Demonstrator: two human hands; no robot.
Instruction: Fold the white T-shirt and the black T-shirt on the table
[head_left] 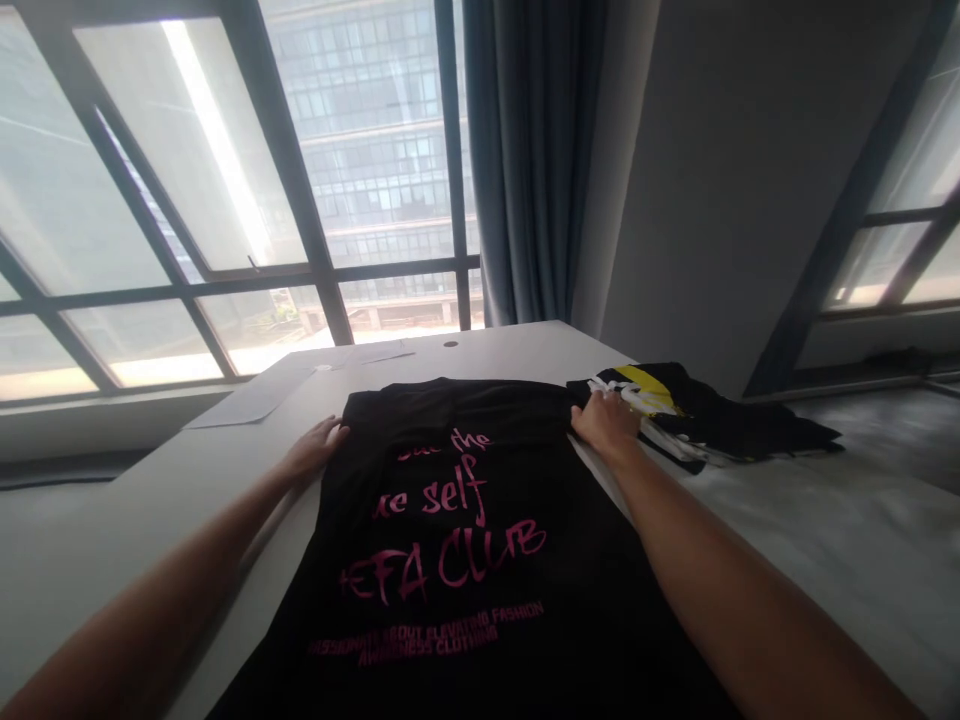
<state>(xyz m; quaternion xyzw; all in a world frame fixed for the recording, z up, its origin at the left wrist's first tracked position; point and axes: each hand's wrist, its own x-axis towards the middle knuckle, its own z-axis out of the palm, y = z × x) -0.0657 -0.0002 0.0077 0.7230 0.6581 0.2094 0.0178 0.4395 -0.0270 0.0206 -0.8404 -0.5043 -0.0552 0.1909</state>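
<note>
A black T-shirt (pixel 480 560) with pink lettering lies stretched out in front of me, its sides narrowing towards the far end. Its near part runs out of the bottom of the view. At the shirt's far left corner, my left hand (pixel 315 447) is closed on the cloth edge, fingertips partly hidden. My right hand (pixel 609 425) grips the far right corner, with its fingers curled over the fabric. Just beyond and beside that hand is a pile of dark clothes (pixel 739 420), the top one with a yellow and white print.
A white table (pixel 517 345) bears the shirt and the pile. Sheets of paper (pixel 251 403) lie at its far left, and a dark round hole (pixel 451 344) shows near the far edge. Behind stand large windows (pixel 375 150) and a blue-grey curtain (pixel 536 170).
</note>
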